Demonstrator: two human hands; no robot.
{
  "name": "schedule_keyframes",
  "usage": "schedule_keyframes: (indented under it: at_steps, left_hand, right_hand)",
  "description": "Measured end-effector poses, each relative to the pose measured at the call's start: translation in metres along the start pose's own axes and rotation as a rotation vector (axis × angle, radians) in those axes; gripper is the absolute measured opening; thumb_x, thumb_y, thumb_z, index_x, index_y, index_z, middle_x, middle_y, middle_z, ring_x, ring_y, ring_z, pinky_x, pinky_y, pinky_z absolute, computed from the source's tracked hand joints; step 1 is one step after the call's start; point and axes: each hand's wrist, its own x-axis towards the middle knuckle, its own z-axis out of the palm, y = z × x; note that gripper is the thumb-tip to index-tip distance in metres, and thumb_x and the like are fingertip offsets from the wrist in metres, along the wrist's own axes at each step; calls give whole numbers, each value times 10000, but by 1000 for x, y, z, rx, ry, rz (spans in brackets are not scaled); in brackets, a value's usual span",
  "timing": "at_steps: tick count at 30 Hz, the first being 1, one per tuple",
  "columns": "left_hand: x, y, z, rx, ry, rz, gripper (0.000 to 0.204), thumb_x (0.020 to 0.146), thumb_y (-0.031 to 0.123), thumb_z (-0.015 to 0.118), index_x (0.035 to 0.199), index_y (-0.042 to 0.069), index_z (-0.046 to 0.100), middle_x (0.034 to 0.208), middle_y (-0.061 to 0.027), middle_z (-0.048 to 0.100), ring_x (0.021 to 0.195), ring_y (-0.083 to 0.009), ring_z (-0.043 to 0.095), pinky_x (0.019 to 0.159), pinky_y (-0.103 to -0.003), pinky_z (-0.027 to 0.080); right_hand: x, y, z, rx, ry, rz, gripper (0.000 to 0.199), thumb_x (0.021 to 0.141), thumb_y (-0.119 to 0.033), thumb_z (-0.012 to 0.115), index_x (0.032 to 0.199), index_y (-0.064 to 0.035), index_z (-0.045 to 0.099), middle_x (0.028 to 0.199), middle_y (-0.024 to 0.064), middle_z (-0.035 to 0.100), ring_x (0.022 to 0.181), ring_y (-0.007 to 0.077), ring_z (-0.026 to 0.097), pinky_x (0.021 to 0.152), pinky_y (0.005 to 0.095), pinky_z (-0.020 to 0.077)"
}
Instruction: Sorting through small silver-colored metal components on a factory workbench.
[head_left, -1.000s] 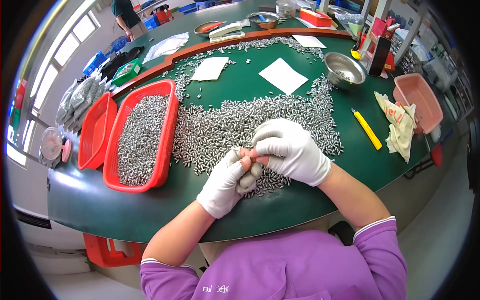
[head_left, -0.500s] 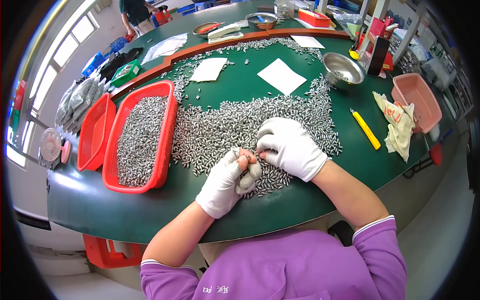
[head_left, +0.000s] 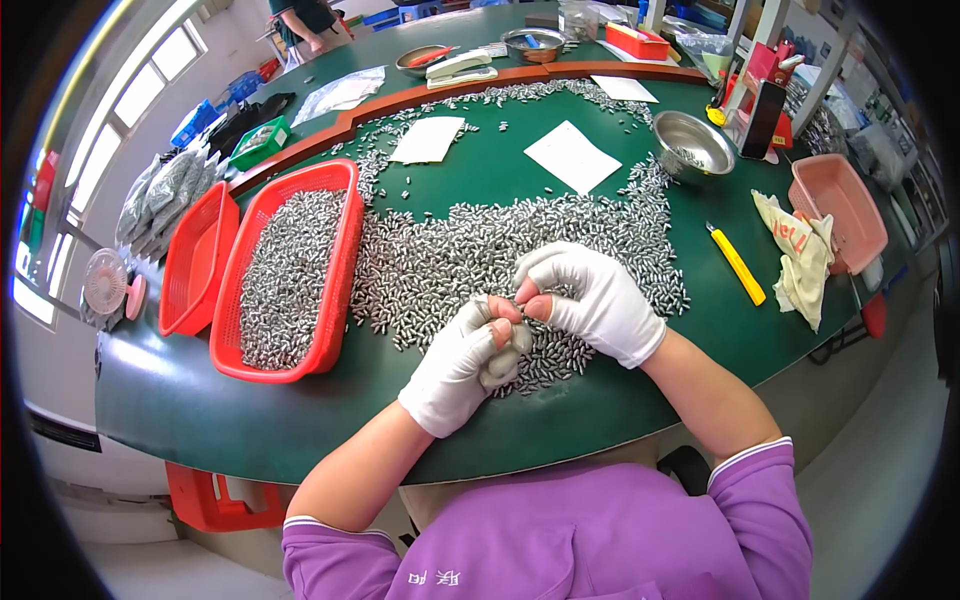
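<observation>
Across the foreground stretches a wide, curved table with a smooth dark green top (head_left: 250, 425). Over its middle spreads a broad heap of small, silvery, capsule-shaped metal pieces (head_left: 440, 255), reaching under both hands. To its left, a long red perforated plastic basket (head_left: 350, 245) is filled with similar pieces; at the far right sits a rectangular pink plastic basin (head_left: 855, 205). A round, shiny steel bowl (head_left: 718, 140), holding a few pieces, stands beyond the heap. The right hand (head_left: 595, 300), in a white fabric glove with bare fingertips, brings thumb and forefinger close together beside the similarly gloved left hand (head_left: 462, 358), whose fingers curl inward under the thumb. Whether either grips a piece I cannot tell. Smaller still, a slim yellow plastic cutter (head_left: 737, 265) lies right of the heap.
</observation>
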Motion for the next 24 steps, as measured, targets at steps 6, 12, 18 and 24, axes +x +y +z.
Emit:
schedule_keyframes:
  at_steps: [6,12,18,24]
  left_hand:
    - [-1,2,5,62,25,13,228,922,260,610,1011,113,460,771,-1,481,546,-57,333,496,-201,258]
    - [-1,1,5,93,16,0,247,917,288,616,1011,107,476,756,5,480,540,-57,335,500,-202,269]
    - [0,1,5,88,13,34,243,937,306,581,1016,102,476,763,1,487,536,-61,335,503,-209,275]
    - [2,4,3,81,-67,6,243,945,309,567,1029,94,492,772,4,495,544,-60,344,505,-205,277]
  right_hand:
    - [-1,1,6,-18,-7,-19,135,773,-122,737,889,-67,693,923,65,643,873,190,623,799,296,500]
    - [-2,4,7,0,-51,-78,175,762,-86,744,928,-53,697,970,66,641,908,196,616,816,307,497]
    - [3,-3,5,-207,85,-213,176,734,-86,744,903,-71,696,907,75,653,844,243,628,752,332,512]
    - [6,-3,3,-294,35,-421,199,697,-79,769,866,-55,667,874,86,647,805,267,633,712,352,517]
